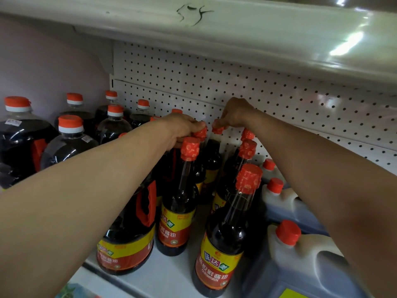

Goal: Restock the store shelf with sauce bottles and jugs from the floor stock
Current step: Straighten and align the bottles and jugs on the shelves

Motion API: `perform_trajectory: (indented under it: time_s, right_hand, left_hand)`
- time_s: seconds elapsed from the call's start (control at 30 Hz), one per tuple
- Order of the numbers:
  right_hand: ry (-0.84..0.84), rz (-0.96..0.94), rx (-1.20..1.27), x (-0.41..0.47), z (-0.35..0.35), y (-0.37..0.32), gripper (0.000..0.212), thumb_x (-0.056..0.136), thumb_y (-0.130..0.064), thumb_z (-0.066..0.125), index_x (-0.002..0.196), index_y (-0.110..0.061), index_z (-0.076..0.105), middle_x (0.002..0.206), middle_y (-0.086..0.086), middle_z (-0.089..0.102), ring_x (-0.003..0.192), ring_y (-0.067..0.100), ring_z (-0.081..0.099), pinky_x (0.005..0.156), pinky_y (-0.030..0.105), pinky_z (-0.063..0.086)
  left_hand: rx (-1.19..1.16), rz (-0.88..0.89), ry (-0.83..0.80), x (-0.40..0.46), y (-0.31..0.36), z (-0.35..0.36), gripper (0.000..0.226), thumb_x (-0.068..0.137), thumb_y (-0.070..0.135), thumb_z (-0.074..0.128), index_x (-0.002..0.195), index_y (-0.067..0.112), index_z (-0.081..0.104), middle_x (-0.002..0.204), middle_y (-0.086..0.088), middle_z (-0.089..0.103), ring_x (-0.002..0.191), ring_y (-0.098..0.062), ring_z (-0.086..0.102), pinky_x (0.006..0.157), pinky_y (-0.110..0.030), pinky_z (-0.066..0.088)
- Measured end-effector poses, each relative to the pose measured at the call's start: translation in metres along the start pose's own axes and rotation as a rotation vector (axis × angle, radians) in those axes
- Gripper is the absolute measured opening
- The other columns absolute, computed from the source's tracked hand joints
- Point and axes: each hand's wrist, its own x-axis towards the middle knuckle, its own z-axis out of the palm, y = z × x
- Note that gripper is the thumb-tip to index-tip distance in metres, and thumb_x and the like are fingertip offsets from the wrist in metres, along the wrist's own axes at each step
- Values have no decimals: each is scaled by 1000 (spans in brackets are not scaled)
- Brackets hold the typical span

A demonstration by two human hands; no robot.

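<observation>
Both arms reach deep into the shelf (171, 274). My left hand (182, 127) grips the red cap of a dark sauce bottle (199, 168) in the back row. Just to its right, my right hand (234, 115) pinches the red cap of another back-row sauce bottle (211, 162). In front stand two tall soy sauce bottles with red caps and yellow-red labels, one at the middle (178, 203) and one nearer (225, 237). A large dark jug with a red handle (131, 237) stands under my left forearm.
Several big dark jugs with orange-and-white caps (68, 138) fill the left side. Pale jugs with red caps (300, 250) crowd the right. A white pegboard (279, 100) backs the shelf, and the upper shelf's edge (236, 35) hangs low overhead.
</observation>
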Motion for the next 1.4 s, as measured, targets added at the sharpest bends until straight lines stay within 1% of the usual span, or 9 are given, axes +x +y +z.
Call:
perform_trajectory:
  time_s: [0.17,0.23,0.3,0.37,0.53,0.7,0.9,1.1,1.4]
  right_hand:
    - [99,-68,131,-13,-20,1,54,80,-55,76,103,-7,77,104,6,75,97,19,68,93,32,54]
    - [32,-128,291,-29,-29,-5,44,82,-52,76,101,-12,80,102,-1,76,103,13,67,98,28,49]
    - [-98,-163,335,-43,-32,-14,46,80,-57,75,106,-19,79,107,-7,75,113,10,62,106,30,44]
    - [-192,-181,285,-50,-28,-24,54,77,-63,73,112,-22,77,116,-9,72,119,10,58,107,32,43]
    - [-193,-206,190,-52,-17,-42,52,70,-53,85,111,-22,78,108,-10,71,100,10,64,83,23,51]
    - [-138,-215,126,-57,-17,-43,45,74,-49,85,109,-21,78,95,-10,70,93,10,64,71,22,50]
    - [-144,-206,134,-66,-20,-39,43,73,-51,84,105,-23,79,107,-2,75,105,12,64,98,34,53]
    - [-138,-193,130,-73,-22,-38,44,73,-52,84,104,-21,80,106,-3,74,103,12,65,97,34,54]
    - [-158,-182,116,-75,-25,-36,43,74,-50,84,104,-20,80,107,-6,73,104,10,63,95,31,54]
  left_hand:
    - [-17,-54,19,-3,2,2,54,97,45,57,137,9,51,104,-6,64,82,-15,59,68,-30,49]
    - [-82,-96,100,-1,2,1,62,99,57,44,132,6,52,103,-11,63,82,-21,60,73,-36,53]
    - [-156,-131,145,1,1,-1,65,100,62,31,125,6,54,101,-12,64,87,-27,62,92,-45,53]
    - [-186,-182,140,-3,1,-3,68,100,65,24,101,6,58,93,-12,64,84,-28,61,99,-48,49]
    - [-149,-233,74,-18,0,-2,79,97,71,14,80,5,54,79,-12,59,74,-25,58,90,-42,50]
    - [-175,-220,54,-19,-4,1,81,94,75,13,85,7,55,83,-8,64,81,-22,64,83,-37,53]
    - [-196,-188,82,-18,-4,4,88,93,77,15,130,7,55,96,-10,68,87,-24,67,84,-40,56]
    - [-190,-192,54,-23,-4,3,92,90,79,14,134,10,54,101,-10,68,89,-22,68,69,-35,54]
    - [-191,-194,49,-24,-4,3,91,90,79,17,136,9,55,115,-11,67,97,-24,67,66,-35,53]
